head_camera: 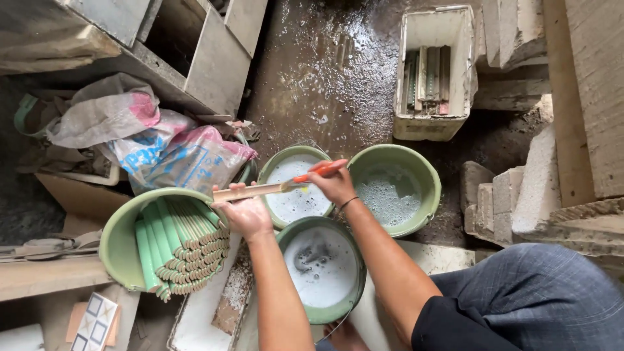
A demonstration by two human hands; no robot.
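Two hands were engaged: left hand (246, 214) gripped a strip (250, 192), right hand (335, 185) clenched a brush (318, 170); wet strip could slip into the bucket (265, 170).

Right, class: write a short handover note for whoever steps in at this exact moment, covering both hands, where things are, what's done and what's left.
Left hand: grips one end of a long pale tile strip, held level over the buckets.
Right hand: holds an orange-handled brush at the strip's other end.
Below: three round green buckets; the near one and the middle one hold milky liquid, the far one foamy water.
Left: a green tub stacked with green strips.
Done or left: which strips have been brushed cannot be told.
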